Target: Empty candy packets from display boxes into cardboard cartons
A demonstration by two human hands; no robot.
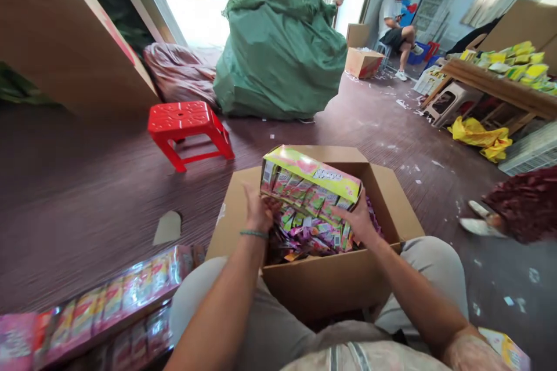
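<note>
A yellow-green and pink display box (pixel 311 177), filled with a row of small packets, is held tilted above an open cardboard carton (pixel 326 278). My left hand (pixel 257 211) grips its left end, thumb up and fingers partly hidden beneath. At the right end, my right hand (pixel 359 217) is closed round the corner. Many loose purple, green and orange packets (pixel 313 232) lie inside the carton, which stands between my knees with its flaps folded outward.
A red stool (pixel 187 127) and a large green sack (pixel 281 58) stand ahead. Wrapped packs (pixel 117 295) lie at my left. At the right are a wooden table (pixel 500 84) with yellow packets, a yellow bag (pixel 481 138) and a person's feet (pixel 483 223). Another person (pixel 395 23) sits farther back.
</note>
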